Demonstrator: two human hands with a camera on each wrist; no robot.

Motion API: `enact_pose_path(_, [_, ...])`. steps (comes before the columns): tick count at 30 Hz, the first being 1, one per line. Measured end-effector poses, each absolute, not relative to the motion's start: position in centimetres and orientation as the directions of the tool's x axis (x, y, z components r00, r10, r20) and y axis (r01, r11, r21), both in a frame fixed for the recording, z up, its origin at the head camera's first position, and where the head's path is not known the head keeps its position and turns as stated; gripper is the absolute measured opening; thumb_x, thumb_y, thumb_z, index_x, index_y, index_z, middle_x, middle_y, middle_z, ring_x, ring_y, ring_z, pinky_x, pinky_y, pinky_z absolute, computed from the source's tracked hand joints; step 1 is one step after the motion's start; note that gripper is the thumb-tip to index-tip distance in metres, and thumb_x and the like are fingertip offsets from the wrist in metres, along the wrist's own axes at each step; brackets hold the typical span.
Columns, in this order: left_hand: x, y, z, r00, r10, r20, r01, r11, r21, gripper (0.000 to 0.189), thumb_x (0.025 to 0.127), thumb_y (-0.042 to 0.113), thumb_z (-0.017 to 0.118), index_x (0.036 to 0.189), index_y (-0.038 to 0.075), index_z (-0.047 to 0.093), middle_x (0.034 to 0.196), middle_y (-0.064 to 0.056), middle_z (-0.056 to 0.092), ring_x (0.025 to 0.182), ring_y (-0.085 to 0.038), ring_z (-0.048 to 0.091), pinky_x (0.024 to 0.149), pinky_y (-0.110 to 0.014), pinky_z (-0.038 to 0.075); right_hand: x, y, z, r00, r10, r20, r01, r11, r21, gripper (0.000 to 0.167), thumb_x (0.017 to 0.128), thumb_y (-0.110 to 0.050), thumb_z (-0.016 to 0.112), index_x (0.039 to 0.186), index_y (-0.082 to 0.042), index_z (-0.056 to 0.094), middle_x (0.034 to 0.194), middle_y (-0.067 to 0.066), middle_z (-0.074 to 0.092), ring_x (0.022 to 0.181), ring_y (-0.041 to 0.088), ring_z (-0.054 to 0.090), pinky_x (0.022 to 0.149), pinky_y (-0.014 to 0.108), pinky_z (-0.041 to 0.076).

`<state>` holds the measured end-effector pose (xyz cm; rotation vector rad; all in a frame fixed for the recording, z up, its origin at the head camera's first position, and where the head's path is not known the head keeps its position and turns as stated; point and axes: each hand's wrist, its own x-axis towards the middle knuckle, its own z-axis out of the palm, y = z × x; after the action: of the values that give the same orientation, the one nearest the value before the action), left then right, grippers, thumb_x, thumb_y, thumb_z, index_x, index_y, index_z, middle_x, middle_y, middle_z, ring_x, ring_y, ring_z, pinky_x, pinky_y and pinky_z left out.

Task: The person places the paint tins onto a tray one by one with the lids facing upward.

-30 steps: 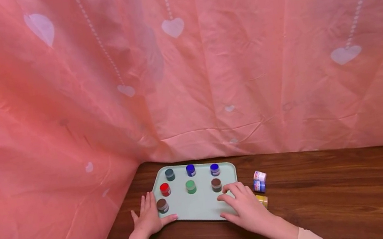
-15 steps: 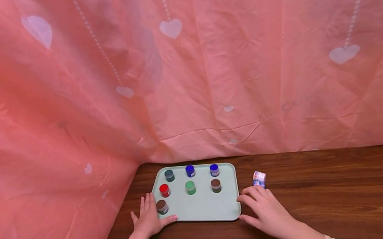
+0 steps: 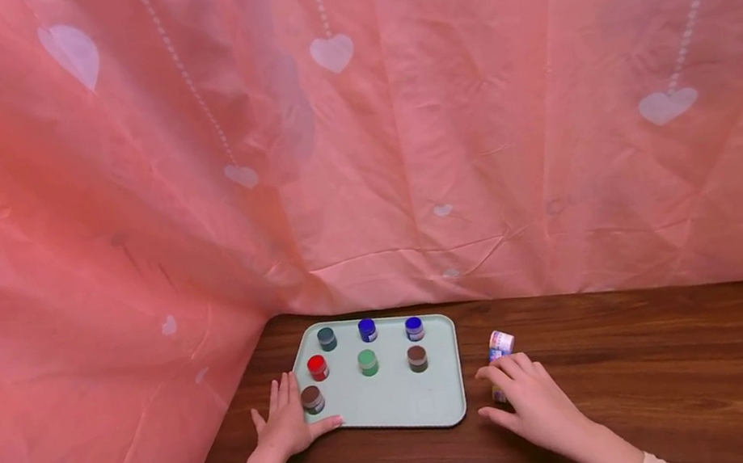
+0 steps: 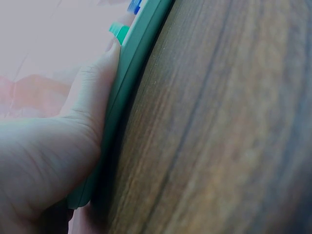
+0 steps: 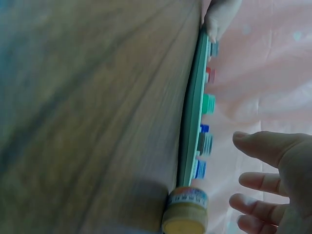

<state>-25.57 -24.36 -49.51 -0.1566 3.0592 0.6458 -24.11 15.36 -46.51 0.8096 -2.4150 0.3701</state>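
Note:
My left hand (image 3: 286, 426) rests at the near left corner of a pale green tray (image 3: 386, 407), fingers straight along its left edge. In the left wrist view the thumb (image 4: 95, 80) lies along the tray's rim. Over a yellow paint jar (image 3: 498, 395) on the table hovers my right hand (image 3: 536, 403), which partly hides it in the head view. From the right wrist, that yellow jar (image 5: 185, 214) lies on its side, apart from the loosely bent, spread fingers (image 5: 261, 207). On the tray stand a red jar (image 3: 317, 367), a green jar (image 3: 367, 362) and several others.
Beyond my right hand lie a pinkish-white jar (image 3: 501, 342) and a blue jar (image 3: 496, 356), end to end. The tray's back row has a dark teal jar (image 3: 326, 339) and two blue ones. A pink curtain (image 3: 367, 207) borders the wooden table (image 3: 658, 355) behind and left.
My right hand has moved right, from over the tray's near right corner to over the yellow jar. The left hand has stayed at the tray's corner.

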Motion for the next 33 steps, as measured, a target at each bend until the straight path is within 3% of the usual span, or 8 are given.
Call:
enact_pose_path(10, [-25.7, -24.5, -49.7, -0.995, -0.091, -0.029, -0.095, 0.911, 0.401, 0.134, 0.064, 0.077, 0.07, 0.154, -0.004, 0.013, 0.161, -0.026, 0.014, 0.15, -0.046, 0.004, 0.105, -0.081, 0.0, -25.1, 16.8, -46.1, -0.727, -0.467, 0.503, -0.579, 0.811, -0.082, 0.049, 0.067, -0.04, 0.086, 0.102, -0.015, 0.065, 0.095, 0.0, 0.062, 0.091, 0.022, 0.054, 0.071, 0.036, 0.042])
enact_pose_path(19, [-25.6, -24.5, -49.7, -0.996, -0.09, -0.022, -0.092, 0.905, 0.415, 0.135, 0.063, 0.078, 0.07, 0.154, -0.004, 0.012, 0.161, -0.027, 0.013, 0.15, -0.046, 0.005, 0.105, -0.08, -0.001, -25.3, 18.1, -45.4, -0.816, -0.45, 0.363, -0.512, 0.854, -0.094, 0.041, 0.068, -0.04, 0.085, 0.094, -0.017, 0.064, 0.086, -0.002, 0.059, 0.086, 0.02, 0.052, 0.068, 0.035, 0.042])
enact_pose_path(33, [-25.5, -24.4, -49.7, -0.996, -0.092, -0.016, -0.091, 0.903, 0.421, 0.134, 0.064, 0.076, 0.072, 0.154, -0.004, 0.013, 0.16, -0.027, 0.014, 0.149, -0.046, 0.004, 0.104, -0.081, 0.0, -25.7, 18.4, -45.8, -0.864, -0.427, 0.266, -0.463, 0.882, -0.088, 0.034, 0.071, -0.041, 0.082, 0.086, -0.015, 0.065, 0.08, -0.003, 0.053, 0.084, 0.02, 0.051, 0.066, 0.036, 0.041])
